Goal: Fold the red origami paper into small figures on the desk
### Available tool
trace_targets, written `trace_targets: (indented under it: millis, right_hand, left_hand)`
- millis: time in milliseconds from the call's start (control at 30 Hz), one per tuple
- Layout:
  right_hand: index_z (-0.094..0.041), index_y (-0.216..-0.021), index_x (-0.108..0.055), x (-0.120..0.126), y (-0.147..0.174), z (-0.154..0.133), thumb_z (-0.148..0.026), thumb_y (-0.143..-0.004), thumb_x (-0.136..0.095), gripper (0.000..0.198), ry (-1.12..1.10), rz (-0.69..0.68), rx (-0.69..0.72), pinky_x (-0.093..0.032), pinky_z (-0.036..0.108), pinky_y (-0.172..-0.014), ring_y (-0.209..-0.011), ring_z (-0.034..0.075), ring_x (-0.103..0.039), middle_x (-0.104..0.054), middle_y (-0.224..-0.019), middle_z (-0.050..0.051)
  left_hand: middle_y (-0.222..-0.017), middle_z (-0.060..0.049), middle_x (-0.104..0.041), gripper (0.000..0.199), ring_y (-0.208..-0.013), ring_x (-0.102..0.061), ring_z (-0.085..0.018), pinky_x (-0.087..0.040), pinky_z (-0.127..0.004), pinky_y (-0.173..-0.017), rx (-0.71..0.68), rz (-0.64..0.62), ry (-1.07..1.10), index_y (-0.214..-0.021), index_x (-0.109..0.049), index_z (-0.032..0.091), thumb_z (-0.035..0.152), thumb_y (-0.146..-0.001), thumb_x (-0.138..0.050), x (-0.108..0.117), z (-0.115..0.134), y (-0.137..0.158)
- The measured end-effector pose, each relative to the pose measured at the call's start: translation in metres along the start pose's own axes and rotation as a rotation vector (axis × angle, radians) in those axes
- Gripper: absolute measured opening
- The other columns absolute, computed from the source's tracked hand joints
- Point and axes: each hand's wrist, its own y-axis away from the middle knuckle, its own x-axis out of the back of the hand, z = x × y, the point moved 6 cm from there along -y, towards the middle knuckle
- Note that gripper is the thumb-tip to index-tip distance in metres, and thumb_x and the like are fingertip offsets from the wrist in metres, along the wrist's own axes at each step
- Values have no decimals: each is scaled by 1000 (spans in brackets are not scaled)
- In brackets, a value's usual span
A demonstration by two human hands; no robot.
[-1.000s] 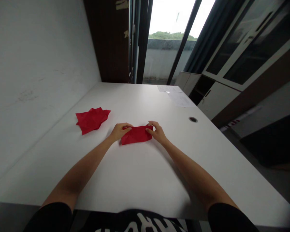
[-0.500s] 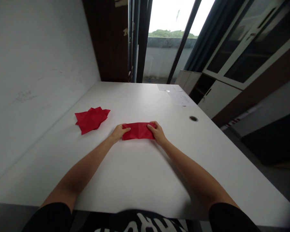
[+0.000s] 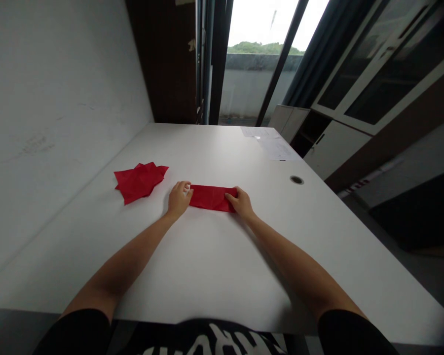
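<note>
A folded red paper (image 3: pixel 210 197), shaped like a long flat strip with creases, lies in front of me on the white table. My right hand (image 3: pixel 241 203) grips its right end, thumb on top and fingers behind. At the left end is my left hand (image 3: pixel 179 198), its thumb against or just beside the paper's edge. The fingers of that hand are curved and apart from the thumb, with a gap between them. Farther left lies a second red paper piece (image 3: pixel 141 182), with several pointed corners.
The white table (image 3: pixel 207 276) meets a wall (image 3: pixel 59 98) on the left. Printed sheets (image 3: pixel 277 148) lie at its far right, near a round cable hole (image 3: pixel 296 180). Cabinets (image 3: pixel 336 148) stand beyond the right edge, and a glass door (image 3: pixel 259 64) is at the back.
My left hand has let go of the paper's left end and turned upward, its fingers loosening. The right hand keeps its grip, and the strip now tilts slightly.
</note>
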Motion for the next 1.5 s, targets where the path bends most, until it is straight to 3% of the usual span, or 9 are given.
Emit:
trace_targets:
  millis: [67,200,400,633,733,867,1067,1233,1500]
  right_hand:
    - [-23,-84,-57,2,2,-2,-44,-79,-65,23,93,23,12,-39,29,-60,-64,18,-53,-62,-70,-2]
    - [-25,-103,-57,-3,7,-4,-42,-81,-63,28,92,-26,-4,-39,29,-58,-60,18,-55,-62,-67,-4]
    - [-23,-107,-63,1,5,-10,-30,-82,-60,26,254,43,175,-46,35,-79,-87,23,-61,-70,-94,6]
    - [-24,-86,-68,-6,6,-15,-31,-92,-52,19,249,-200,206,-44,30,-67,-64,17,-60,-71,-73,0]
    - [-26,-90,-70,-13,12,-20,-31,-92,-52,19,225,-319,218,-43,29,-64,-58,16,-59,-72,-69,-2]
    - [-26,-93,-71,-17,14,-22,-33,-94,-51,22,203,-351,236,-44,29,-65,-59,16,-59,-73,-71,-2]
    - [-22,-110,-70,-5,0,-11,-23,-91,-51,27,225,-138,349,-50,35,-84,-93,23,-64,-73,-101,7]
    - [-24,-130,-66,-9,-2,-2,-8,-85,-51,50,306,-203,503,-46,45,-104,-119,28,-55,-65,-127,11]
    - [-28,-108,-77,-11,0,-5,-8,-82,-58,37,324,-234,578,-45,51,-109,-127,29,-51,-63,-132,8]
  left_hand:
    - [-118,-10,-66,28,-111,-60,-26,-46,-42,-101,-157,-10,-137,-120,-63,22,27,-93,-56,-1,21,8]
    - [-144,-10,-56,40,-135,-48,-27,-37,-45,-115,-364,-308,-244,-136,-58,24,36,-99,-51,-30,46,33]
    - [-168,-8,-26,66,-156,-20,-32,-16,-57,-124,-434,-753,-310,-158,-34,30,61,-100,-39,-68,30,59]
    - [-144,-5,-61,32,-144,-42,-29,-20,-59,-123,-418,-634,-66,-121,-72,30,37,-100,-50,-49,29,34]
    - [-128,-7,-68,24,-131,-51,-29,-31,-55,-118,-426,-501,-83,-108,-78,28,26,-92,-60,-39,30,25]
    - [-117,-7,-70,30,-114,-61,-25,-43,-47,-107,-378,-511,-36,-108,-78,27,19,-91,-55,-40,25,23]
    - [-127,-1,-71,44,-125,-61,-22,-21,-56,-122,-380,-682,116,-96,-76,27,3,-79,-43,-49,22,28]
    - [-120,0,-73,26,-120,-64,-21,-15,-56,-124,-366,-710,163,-81,-70,24,8,-75,-50,-45,27,29]
    - [-119,-3,-73,20,-129,-58,-27,-14,-58,-124,-422,-702,104,-99,-70,26,21,-82,-63,-38,38,30]
